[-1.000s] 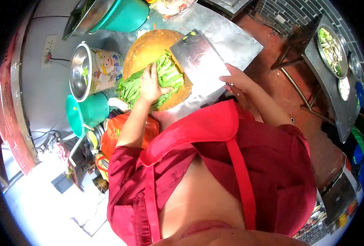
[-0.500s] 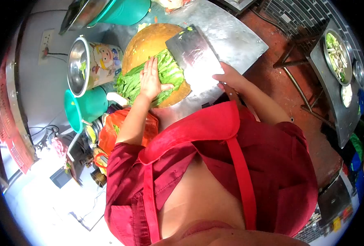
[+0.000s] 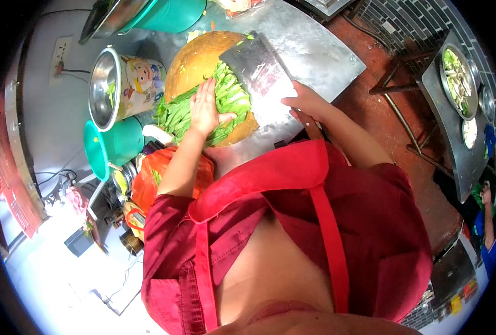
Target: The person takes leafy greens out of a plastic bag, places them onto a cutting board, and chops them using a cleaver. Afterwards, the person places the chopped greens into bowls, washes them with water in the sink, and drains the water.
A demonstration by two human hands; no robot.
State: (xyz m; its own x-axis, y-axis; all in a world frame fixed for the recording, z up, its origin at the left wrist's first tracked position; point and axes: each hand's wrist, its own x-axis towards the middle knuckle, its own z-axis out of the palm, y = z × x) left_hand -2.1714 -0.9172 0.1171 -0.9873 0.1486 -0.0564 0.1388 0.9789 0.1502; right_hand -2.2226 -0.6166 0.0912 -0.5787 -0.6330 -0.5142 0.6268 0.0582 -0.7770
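My left hand (image 3: 205, 107) lies spread on a pile of green leafy vegetables (image 3: 234, 95), fingers pointing away from me and thumb out to the right. The pile rests on a round wooden board (image 3: 195, 56). In my right hand (image 3: 308, 101) is the handle of a wide cleaver (image 3: 262, 70). Its broad blade covers the right side of the board, next to the cut ends of the leaves. The blade's lower part is washed out by glare.
A metal table (image 3: 320, 42) bears the board. To the left are a patterned bucket (image 3: 142, 78), a green bucket (image 3: 114, 146) and a red bag (image 3: 172, 173). Vegetable bowls (image 3: 458, 84) stand on a right-hand table. Another person's arm (image 3: 488, 220) shows at far right.
The cleaver and my right hand have shifted slightly left, with more of the handle showing. My left hand stays on the leaves. Another person's arm has appeared at far right.
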